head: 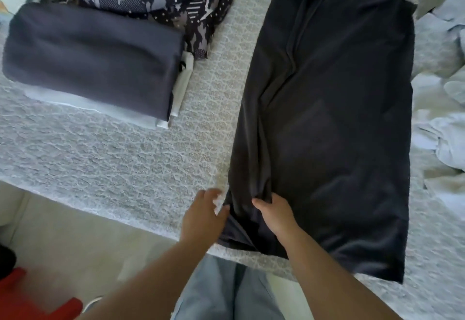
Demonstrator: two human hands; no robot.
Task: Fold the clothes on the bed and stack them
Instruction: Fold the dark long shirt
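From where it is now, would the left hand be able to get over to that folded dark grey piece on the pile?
Probably yes. Only bare bedspread lies between the left hand and the folded grey garment, though it looks a fair stretch.

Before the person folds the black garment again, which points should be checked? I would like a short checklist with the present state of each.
1. Right hand grips the black garment at its near left corner: ok.
2. Left hand has a firm hold on that corner: cannot tell, blurred.
3. Garment lies flat: not ok, a long crease runs down its left half.
4. Bare bedspread beside it: ok.
5. Folded stack ready to receive it, dark grey piece on top: ok.
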